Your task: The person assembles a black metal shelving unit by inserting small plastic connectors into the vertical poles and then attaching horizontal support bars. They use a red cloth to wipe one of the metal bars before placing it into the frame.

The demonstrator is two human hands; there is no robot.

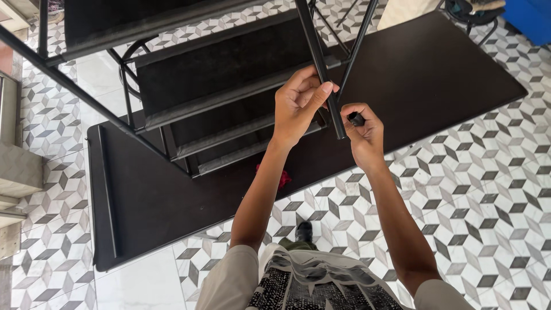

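A black metal rack (224,74) with several dark shelves lies tipped over a large black board (436,74) on the patterned tile floor. One thin black leg tube (317,51) of the rack points toward me. My left hand (298,103) wraps around this tube near its free end. My right hand (363,132) sits just right of the tube's tip, fingers pinched on a small black end cap (356,119). The cap is beside the tube's end, close to it but apart from it.
A second thin black rod (359,40) crosses the leg tube. Something red (283,179) lies on the board under my left forearm. A blue box (531,20) stands at the top right, grey steps (14,166) at the left. My shoe (303,231) rests on the tiles.
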